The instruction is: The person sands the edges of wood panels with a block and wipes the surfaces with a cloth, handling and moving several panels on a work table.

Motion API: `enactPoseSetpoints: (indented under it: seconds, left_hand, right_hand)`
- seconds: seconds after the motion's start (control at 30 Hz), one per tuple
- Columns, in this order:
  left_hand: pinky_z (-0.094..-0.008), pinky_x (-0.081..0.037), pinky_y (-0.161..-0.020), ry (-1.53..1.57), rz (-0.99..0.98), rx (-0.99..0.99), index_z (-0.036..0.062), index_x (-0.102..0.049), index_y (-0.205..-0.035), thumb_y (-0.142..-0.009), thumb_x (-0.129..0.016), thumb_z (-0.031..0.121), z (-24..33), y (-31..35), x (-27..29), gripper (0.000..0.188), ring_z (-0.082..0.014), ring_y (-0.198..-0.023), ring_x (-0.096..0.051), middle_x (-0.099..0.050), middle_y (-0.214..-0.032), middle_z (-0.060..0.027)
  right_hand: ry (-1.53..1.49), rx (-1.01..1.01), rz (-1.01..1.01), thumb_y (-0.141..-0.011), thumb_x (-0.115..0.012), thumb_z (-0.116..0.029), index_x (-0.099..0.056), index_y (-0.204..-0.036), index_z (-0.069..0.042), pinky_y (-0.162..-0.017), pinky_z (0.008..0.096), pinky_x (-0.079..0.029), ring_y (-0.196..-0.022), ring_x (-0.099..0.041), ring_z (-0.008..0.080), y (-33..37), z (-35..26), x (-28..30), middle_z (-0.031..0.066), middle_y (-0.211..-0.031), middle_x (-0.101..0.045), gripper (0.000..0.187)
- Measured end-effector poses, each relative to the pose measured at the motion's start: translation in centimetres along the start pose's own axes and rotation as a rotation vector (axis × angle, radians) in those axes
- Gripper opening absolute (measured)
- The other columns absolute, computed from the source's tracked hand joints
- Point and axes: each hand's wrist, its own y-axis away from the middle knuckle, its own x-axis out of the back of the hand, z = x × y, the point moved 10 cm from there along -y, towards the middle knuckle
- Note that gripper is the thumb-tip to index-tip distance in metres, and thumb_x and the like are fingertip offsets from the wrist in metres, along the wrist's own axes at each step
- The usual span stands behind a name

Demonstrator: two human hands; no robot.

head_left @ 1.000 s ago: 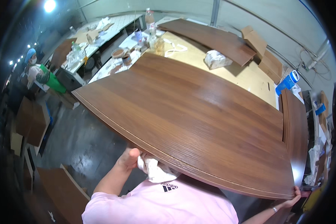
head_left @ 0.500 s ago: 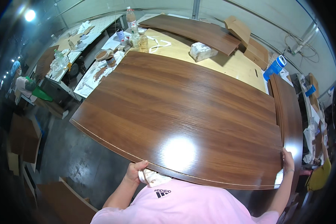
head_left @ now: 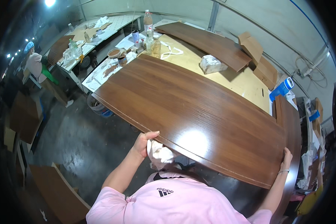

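A large brown wood-grain panel (head_left: 198,108) with a glossy face lies in front of me, its far part over the worktable. My left hand (head_left: 142,145) is closed on its near edge, thumb on top. A crumpled white cloth (head_left: 159,154) hangs under the edge, bunched in the same hand. At the panel's right end, my right hand (head_left: 286,160) grips the edge, its fingertips partly hidden. Beside that hand stand more brown boards (head_left: 292,123). A thin pale line runs along the panel's near edge.
On the yellowish tabletop (head_left: 246,84) are a wrapped white block (head_left: 212,65), another brown panel (head_left: 205,41), a cardboard box (head_left: 265,71) and a blue bottle (head_left: 282,89). Plastic bottles (head_left: 148,24) and stain pots (head_left: 122,59) stand at the left. A person (head_left: 35,65) is at the far left.
The panel's near edge has moved away from my body, leaving a gap where floor shows. Both hands have kept their grip. More of the cloth hangs in view, and the whole view has shifted.
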Motion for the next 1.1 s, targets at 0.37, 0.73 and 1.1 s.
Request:
enactPoseSetpoints:
  seconds: [0.37,0.73,1.1]
  left_hand:
    - [-0.0365,-0.061,-0.064,-0.421,0.206,0.126,-0.0083,-0.064,-0.109,-0.095,-0.067,0.025,0.7,-4.3,1.2,0.036,-0.024,-0.072,-0.071,-0.071,-0.086,-0.0181]
    - [-0.0296,-0.053,-0.053,-1.093,0.055,0.185,-0.0018,-0.065,-0.081,-0.098,-0.062,0.043,2.2,-2.9,-2.0,0.048,-0.0157,-0.059,-0.065,-0.07,-0.072,-0.0134]
    - [-0.0273,-0.052,-0.074,-1.048,-0.107,-0.576,0.0016,-0.067,-0.094,-0.097,-0.062,0.019,4.5,-4.1,-19.7,0.019,-0.012,-0.08,-0.065,-0.071,-0.094,-0.0061]
  right_hand:
    - [0.013,-0.063,0.067,-0.084,-0.067,-0.011,-0.067,-0.086,0.009,-0.076,0.0377,-0.05,-0.081,-0.061,0.0211,-5.2,3.3,-4.6,0.0104,-0.09,-0.066,0.021]
    - [1.042,0.454,0.182,-0.09,-0.065,-0.036,-0.07,-0.098,-0.002,-0.079,0.0447,-0.051,-0.092,-0.068,0.0361,-0.3,-14.9,-4.8,0.0196,-0.094,-0.071,0.035]
    - [1.106,0.413,-0.138,-0.089,-0.066,-0.036,-0.06,-0.128,0.003,-0.102,0.0459,-0.046,-0.117,-0.058,0.0415,4.6,-2.2,-13.0,0.0268,-0.129,-0.058,0.055]
